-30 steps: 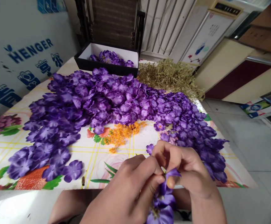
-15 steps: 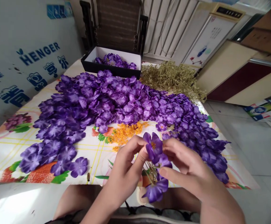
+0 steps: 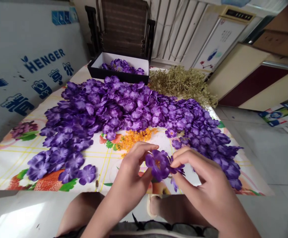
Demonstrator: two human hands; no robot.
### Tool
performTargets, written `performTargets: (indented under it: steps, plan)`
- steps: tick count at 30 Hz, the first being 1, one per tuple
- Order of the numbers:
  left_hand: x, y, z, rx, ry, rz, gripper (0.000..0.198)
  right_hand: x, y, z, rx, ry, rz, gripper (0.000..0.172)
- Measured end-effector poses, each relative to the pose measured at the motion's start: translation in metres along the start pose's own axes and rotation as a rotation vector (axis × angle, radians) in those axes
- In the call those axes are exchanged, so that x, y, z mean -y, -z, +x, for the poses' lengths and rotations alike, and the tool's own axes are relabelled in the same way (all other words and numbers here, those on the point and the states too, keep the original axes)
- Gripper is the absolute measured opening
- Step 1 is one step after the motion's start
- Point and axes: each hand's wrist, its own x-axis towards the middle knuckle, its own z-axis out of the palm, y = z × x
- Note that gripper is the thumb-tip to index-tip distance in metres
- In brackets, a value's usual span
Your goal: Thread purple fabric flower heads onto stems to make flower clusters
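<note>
Close to the table's front edge, a purple artificial flower [image 3: 158, 164] with a yellow-orange centre is held between both hands, its face turned towards me. My left hand [image 3: 135, 175] is closed on it from the left, the thumb and index finger at its edge. From the right, my right hand [image 3: 202, 180] pinches purple petals beside that bloom with thumb and index finger. More purple petals show below the right fingertips; the stems are mostly hidden. Just beyond the hands lie small orange stamen pieces [image 3: 135, 137]. A big curved heap of purple fabric petals [image 3: 124, 102] spreads around them.
A black box [image 3: 118, 76] with a white inside holds purple flowers at the back of the table. To its right rests a tangle of olive-green stems [image 3: 181, 81]. A large white carton [image 3: 42, 39] stands at left, a brown chair [image 3: 122, 26] behind.
The flower has turned and dropped slightly, its face now more open to view. The other bloom and stems that hung low between the hands are now mostly out of sight. The right fingers have closed into a pinch.
</note>
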Motion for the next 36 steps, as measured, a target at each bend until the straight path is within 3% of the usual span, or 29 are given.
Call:
performTargets:
  steps: [3, 7, 10, 14, 20, 24, 31, 36]
  plan:
    - [0.002, -0.003, -0.002, -0.028, -0.091, 0.297, 0.014, 0.003, -0.002, -0.002, -0.02, 0.069, -0.024, 0.025]
    - [0.005, -0.006, -0.003, -0.137, -0.131, 0.422, 0.02, 0.005, -0.006, -0.005, -0.034, 0.084, -0.06, 0.026]
    - [0.005, -0.006, -0.004, -0.189, -0.119, 0.281, 0.017, 0.005, -0.008, -0.007, 0.015, 0.038, -0.08, 0.024]
    - [0.003, -0.004, -0.005, -0.206, 0.026, -0.092, 0.01, 0.004, -0.009, -0.006, 0.181, -0.146, -0.073, 0.022]
    - [0.009, -0.003, -0.003, -0.328, 0.211, -0.222, 0.015, 0.0, -0.011, 0.0, 0.315, -0.275, 0.013, 0.056]
    - [0.011, -0.002, 0.001, -0.337, 0.204, -0.159, 0.013, -0.002, -0.012, 0.007, 0.291, -0.279, -0.079, 0.04]
    - [0.015, -0.001, 0.003, -0.294, 0.112, 0.004, 0.025, 0.002, -0.013, 0.017, 0.278, -0.242, -0.013, 0.01]
    - [0.016, 0.002, 0.001, -0.194, 0.06, 0.071, 0.039, -0.001, -0.014, 0.023, 0.251, -0.197, 0.017, 0.02]
